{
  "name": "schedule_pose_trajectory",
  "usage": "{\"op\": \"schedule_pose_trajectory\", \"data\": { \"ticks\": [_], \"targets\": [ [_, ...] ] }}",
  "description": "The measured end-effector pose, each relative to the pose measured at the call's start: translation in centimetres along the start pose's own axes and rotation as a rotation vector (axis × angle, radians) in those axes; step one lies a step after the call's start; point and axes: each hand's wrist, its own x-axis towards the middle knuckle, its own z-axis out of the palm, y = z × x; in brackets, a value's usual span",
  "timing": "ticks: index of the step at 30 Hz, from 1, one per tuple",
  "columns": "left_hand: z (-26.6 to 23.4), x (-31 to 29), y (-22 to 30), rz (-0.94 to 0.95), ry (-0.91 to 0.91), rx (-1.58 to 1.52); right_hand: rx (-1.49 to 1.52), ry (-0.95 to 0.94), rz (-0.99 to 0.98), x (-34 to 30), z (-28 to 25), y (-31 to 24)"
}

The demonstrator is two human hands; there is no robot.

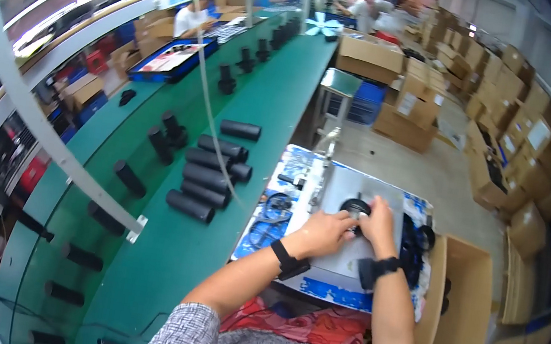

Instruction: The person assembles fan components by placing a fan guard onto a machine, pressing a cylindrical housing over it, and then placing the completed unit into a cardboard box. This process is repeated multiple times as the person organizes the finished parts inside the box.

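Observation:
Both of my hands meet over a metal plate (348,182) on a small worktable in front of me. A black round part (355,205), ring-like with a narrow piece across its middle, is between them. My left hand (325,235) has its fingers closed on the part's near left side. From the right, my right hand (379,223) grips the same part with thumb and fingers. Its underside and my fingertips are partly hidden. Black round pieces (414,244) lie in a pile right of the plate, and a black cable (276,204) is to the left.
Left of the worktable runs a long green bench (134,279) with several black tubes (208,176) lying on it. A tall open cardboard box (464,304) stands at my right. Farther off are a metal stool (341,83), stacked cartons (507,127) and people (358,8) at work.

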Motion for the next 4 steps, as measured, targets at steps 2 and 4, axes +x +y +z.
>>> {"op": "schedule_pose_trajectory", "data": {
  "ticks": [2,4],
  "targets": [
    [-4.7,-2.9,-0.2,0.011,0.274,-0.203,0.123,0.000,-0.046,-0.8,0.1,-0.2],
    [-9.9,-6.7,-3.4,-0.025,0.553,-0.127,0.257,0.024,-0.091,-0.2,0.9,-2.8]
  ]
}}
